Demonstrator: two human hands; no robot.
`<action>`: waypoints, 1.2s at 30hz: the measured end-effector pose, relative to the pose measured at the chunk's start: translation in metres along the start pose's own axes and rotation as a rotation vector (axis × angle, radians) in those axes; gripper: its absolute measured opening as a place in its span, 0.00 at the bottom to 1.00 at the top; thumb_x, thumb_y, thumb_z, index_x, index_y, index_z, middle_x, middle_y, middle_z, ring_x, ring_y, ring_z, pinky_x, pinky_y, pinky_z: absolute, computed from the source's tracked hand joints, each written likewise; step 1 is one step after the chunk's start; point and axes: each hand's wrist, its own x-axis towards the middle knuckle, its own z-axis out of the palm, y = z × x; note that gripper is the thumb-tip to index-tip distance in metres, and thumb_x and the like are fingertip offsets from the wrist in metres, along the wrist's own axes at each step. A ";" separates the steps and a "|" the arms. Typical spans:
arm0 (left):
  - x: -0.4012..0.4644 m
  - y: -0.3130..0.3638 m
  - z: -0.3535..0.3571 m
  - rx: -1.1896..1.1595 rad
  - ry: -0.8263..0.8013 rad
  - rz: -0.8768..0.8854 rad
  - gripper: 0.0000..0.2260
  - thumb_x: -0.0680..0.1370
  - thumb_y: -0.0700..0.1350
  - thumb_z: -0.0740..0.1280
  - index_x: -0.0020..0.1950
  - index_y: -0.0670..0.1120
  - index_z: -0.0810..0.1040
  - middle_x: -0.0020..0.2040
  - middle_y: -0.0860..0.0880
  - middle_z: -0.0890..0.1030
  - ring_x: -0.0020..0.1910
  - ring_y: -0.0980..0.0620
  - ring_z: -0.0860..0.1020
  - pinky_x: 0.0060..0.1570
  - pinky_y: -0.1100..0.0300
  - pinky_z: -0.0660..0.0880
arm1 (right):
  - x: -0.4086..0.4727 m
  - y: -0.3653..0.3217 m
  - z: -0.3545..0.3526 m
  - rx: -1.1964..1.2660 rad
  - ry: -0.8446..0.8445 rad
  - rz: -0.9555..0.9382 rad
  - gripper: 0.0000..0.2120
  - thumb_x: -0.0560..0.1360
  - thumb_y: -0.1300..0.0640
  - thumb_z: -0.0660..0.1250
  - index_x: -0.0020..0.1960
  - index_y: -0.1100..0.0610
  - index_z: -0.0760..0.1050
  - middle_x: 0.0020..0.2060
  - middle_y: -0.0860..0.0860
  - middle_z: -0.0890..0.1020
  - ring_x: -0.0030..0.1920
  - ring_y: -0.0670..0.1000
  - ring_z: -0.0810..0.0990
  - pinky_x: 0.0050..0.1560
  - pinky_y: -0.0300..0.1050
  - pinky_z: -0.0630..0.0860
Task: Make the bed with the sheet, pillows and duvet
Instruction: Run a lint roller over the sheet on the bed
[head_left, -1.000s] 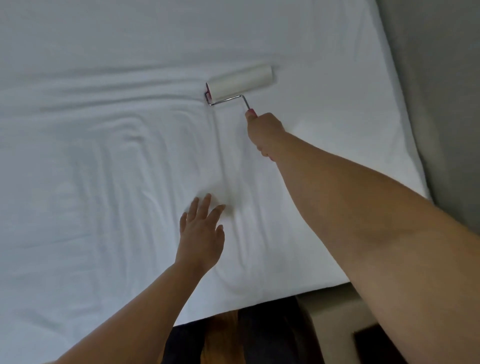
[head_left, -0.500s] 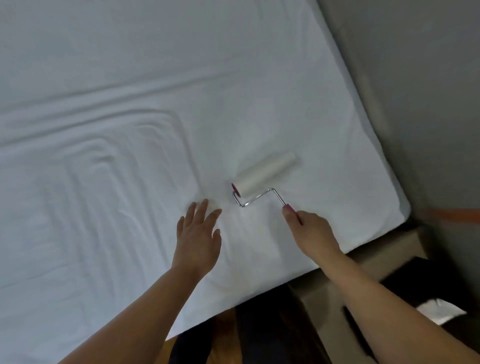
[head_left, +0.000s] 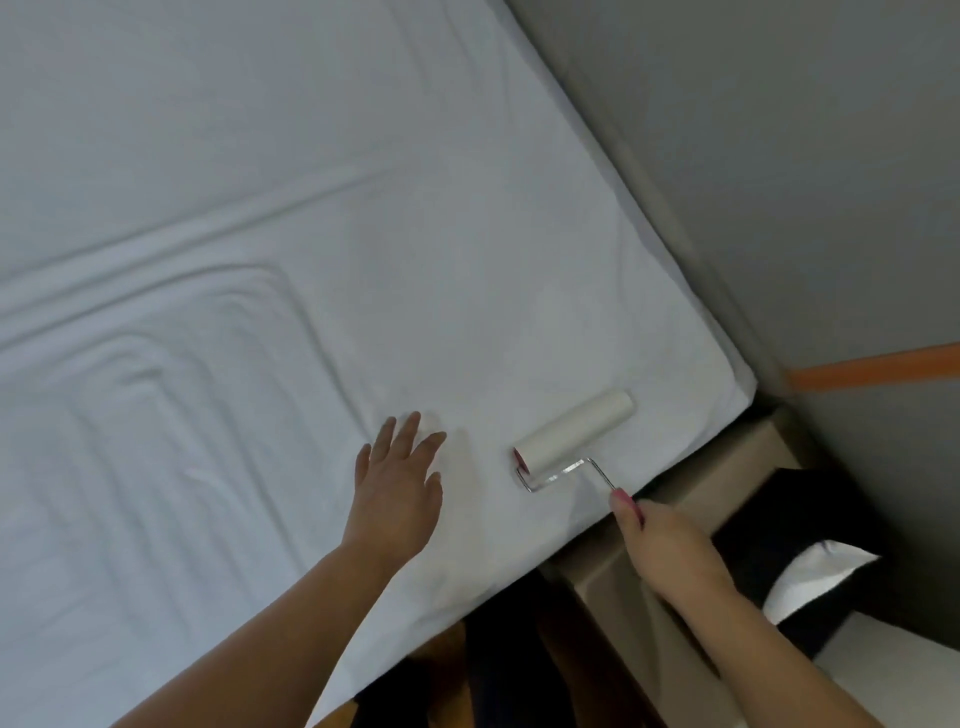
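Note:
A white sheet (head_left: 311, 260) covers the mattress, with long creases across its left and middle part. My left hand (head_left: 397, 483) lies flat on the sheet near the bed's front edge, fingers straight and spread. My right hand (head_left: 667, 540) grips the pink handle of a lint roller (head_left: 576, 434). The roller's white drum rests on the sheet close to the bed's near right corner, just right of my left hand. No pillows or duvet are in view.
A grey wall (head_left: 779, 156) runs along the bed's right side, with an orange strip (head_left: 878, 370) on it. A tan bedside unit (head_left: 748, 452) stands by the corner, with a dark and white object (head_left: 810, 566) beside it. Wooden floor (head_left: 441, 649) shows below the bed edge.
My right hand has pulled the lint roller from far up the sheet back toward the front edge and the right corner. My left hand stayed flat in about the same place.

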 end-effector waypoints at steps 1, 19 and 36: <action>0.006 0.000 -0.002 -0.001 0.007 -0.005 0.21 0.82 0.47 0.57 0.76 0.55 0.63 0.81 0.51 0.52 0.80 0.49 0.45 0.77 0.46 0.49 | 0.012 -0.011 -0.003 -0.006 -0.001 -0.018 0.27 0.82 0.37 0.45 0.40 0.52 0.72 0.37 0.49 0.76 0.42 0.54 0.76 0.47 0.48 0.73; 0.073 -0.028 -0.035 0.098 -0.153 -0.271 0.29 0.80 0.61 0.60 0.78 0.62 0.52 0.80 0.50 0.37 0.77 0.43 0.33 0.74 0.36 0.50 | 0.204 -0.311 -0.088 0.064 0.108 -0.249 0.32 0.80 0.35 0.50 0.59 0.61 0.77 0.53 0.58 0.82 0.48 0.61 0.81 0.50 0.50 0.78; 0.068 0.033 -0.035 0.026 -0.047 -0.086 0.24 0.82 0.55 0.57 0.78 0.57 0.57 0.81 0.50 0.50 0.79 0.44 0.46 0.75 0.43 0.54 | 0.124 -0.138 -0.118 -0.043 0.094 -0.200 0.30 0.81 0.35 0.47 0.35 0.55 0.70 0.34 0.52 0.77 0.40 0.55 0.77 0.36 0.46 0.67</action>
